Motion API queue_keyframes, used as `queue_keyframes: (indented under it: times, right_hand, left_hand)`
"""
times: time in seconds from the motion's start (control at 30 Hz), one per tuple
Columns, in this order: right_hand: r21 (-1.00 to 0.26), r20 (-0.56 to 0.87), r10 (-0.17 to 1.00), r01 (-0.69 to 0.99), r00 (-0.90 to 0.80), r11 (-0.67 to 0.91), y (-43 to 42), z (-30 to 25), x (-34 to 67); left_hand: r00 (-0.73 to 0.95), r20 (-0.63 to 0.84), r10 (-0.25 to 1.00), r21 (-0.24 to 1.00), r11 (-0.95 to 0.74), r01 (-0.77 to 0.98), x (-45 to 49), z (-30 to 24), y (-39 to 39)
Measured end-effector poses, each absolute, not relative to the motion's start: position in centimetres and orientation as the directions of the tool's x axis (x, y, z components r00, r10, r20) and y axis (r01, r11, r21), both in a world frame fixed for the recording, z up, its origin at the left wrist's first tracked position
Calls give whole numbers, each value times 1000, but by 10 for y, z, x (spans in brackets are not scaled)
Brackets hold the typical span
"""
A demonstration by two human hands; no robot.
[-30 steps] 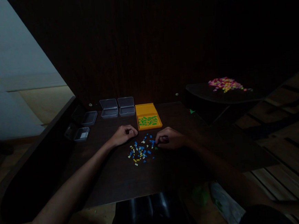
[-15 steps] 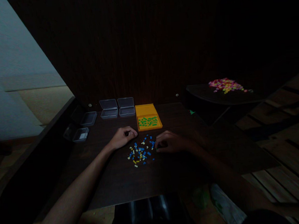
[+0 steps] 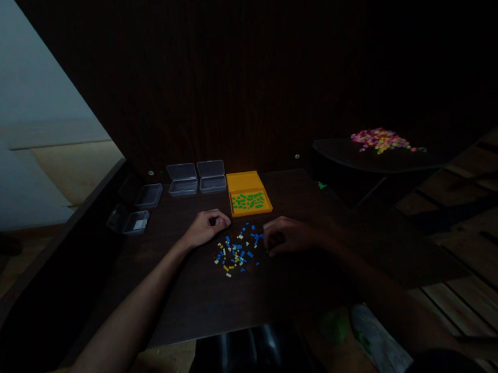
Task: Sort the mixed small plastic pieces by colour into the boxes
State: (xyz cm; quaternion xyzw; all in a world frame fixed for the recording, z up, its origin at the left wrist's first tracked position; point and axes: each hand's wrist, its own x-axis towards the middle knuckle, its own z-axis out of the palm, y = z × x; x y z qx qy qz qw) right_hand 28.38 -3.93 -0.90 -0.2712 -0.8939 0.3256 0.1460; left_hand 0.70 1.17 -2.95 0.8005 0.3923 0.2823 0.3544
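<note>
A loose scatter of tiny building bricks (image 3: 237,255) in blue, yellow and cream lies on the dark table. At its far left edge my left hand (image 3: 207,228) rests on the tabletop, fingers loosely curled, and no brick shows in it. Along the right edge of the scatter is my right hand (image 3: 288,235), fingers bent down and drawn together beside some blue bricks. Its fingertips are dark, and anything between them is too small to make out. Just beyond both hands stands an open yellow box (image 3: 251,212), with small green bricks (image 3: 248,201) spread in its base.
Two open clear plastic cases (image 3: 183,186) stand left of the yellow box. Farther left are another clear case (image 3: 148,195) and a smaller one (image 3: 135,223) with a pale piece inside. A raised side shelf (image 3: 337,155) holds a heap of colourful beads (image 3: 382,140).
My right hand has shifted slightly to the right, away from the scattered bricks. My left hand stays in its place, and the whole view has moved a little.
</note>
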Motion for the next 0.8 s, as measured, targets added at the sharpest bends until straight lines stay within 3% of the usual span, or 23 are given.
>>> queue_keyframes:
  times: [0.8]
  right_hand:
    - [-648, -12, 582, 450, -813, 615, -34, -9, 291]
  left_hand:
    - [548, 163, 820, 776, -450, 443, 6, -31, 13]
